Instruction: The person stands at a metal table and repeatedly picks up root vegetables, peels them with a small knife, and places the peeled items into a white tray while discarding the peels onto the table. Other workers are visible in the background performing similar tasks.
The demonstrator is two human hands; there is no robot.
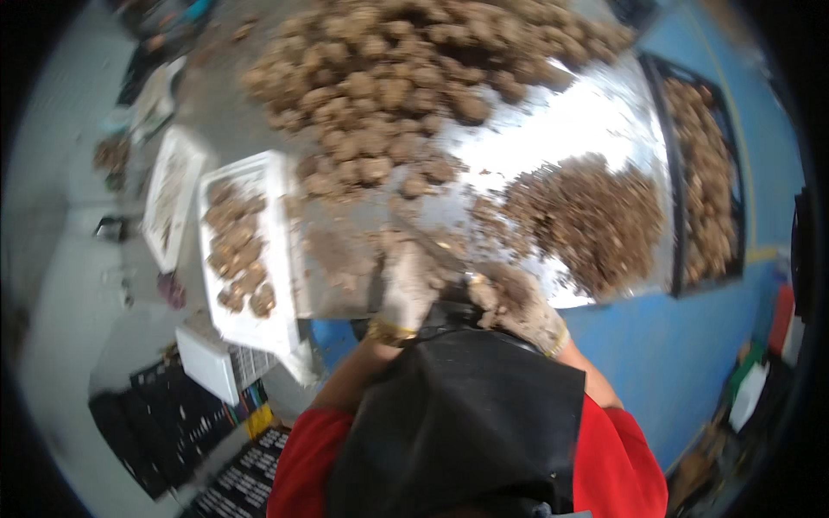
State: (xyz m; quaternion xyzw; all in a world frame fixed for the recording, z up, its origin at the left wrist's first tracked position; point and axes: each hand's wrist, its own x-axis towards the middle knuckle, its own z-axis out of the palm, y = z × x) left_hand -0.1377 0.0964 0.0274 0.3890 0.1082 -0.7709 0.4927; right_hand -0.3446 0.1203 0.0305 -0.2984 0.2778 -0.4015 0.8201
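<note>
Both my hands wear soiled, pale work gloves and meet at the near edge of a metal table, in front of a black apron. My right hand [518,301] is closed around the near end of what looks like a knife [431,246]. Its long, dark blade points up and left, past the fingers of my left hand [409,278]. Blur hides whether the left fingers grip anything. Just beyond the hands lie loose brown crumbs and a few brown, knobbly tubers or corms [414,184], at the near end of a large heap [388,84].
To the right is a pile of brown root trimmings [589,226]. Past it, a black crate [677,194] holds more tubers. At left, a white foam box [285,259] contains several tubers, beside another white tray [158,194]. Black crates [162,421] stand on the floor lower left.
</note>
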